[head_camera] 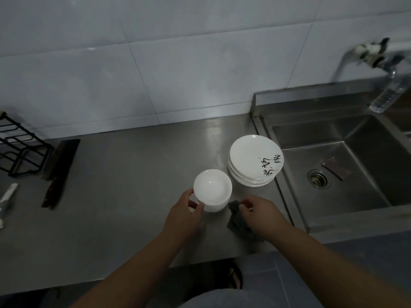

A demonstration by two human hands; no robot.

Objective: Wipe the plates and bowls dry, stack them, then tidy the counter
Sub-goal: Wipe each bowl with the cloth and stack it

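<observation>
A stack of white bowls (212,188) stands on the steel counter (124,196) near its front. My left hand (185,211) grips the stack's lower left side, thumb and fingers around it. Just right of the bowls, my right hand (259,211) pinches a crumpled grey cloth (236,216) that rests on the counter. Behind and to the right sits a stack of white plates (253,160) with black brush lettering on the top plate, close to the sink's edge.
A steel sink (347,152) with a drain and a small flat piece lies at the right, under a faucet (369,54) with a plastic bottle on its spout. A cleaver (59,172), a black wire rack (20,150) and a white tube (7,196) lie at the left.
</observation>
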